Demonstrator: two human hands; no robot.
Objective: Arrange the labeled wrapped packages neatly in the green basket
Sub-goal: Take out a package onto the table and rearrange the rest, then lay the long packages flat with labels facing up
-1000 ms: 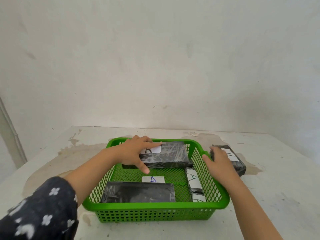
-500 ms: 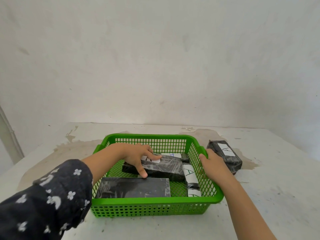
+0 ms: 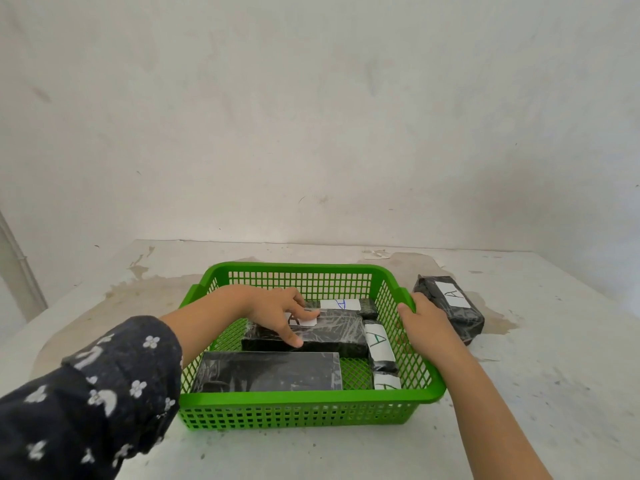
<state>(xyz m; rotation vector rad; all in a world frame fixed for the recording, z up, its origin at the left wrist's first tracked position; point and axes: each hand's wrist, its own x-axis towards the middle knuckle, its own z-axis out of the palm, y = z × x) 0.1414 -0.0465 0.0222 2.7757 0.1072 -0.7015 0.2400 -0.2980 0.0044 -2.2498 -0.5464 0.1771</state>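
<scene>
Directly below, left hand (image 3: 277,313) grips package (image 3: 332,332).

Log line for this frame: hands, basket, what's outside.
left hand: holds middle package in green basket | right hand: grips basket's right rim | outside: one labeled package on table, right of basket

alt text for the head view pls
A person's left hand holds a black wrapped package labelled A inside a green basket, while the right hand grips the basket's rim; another package sits outside on the table.
</scene>
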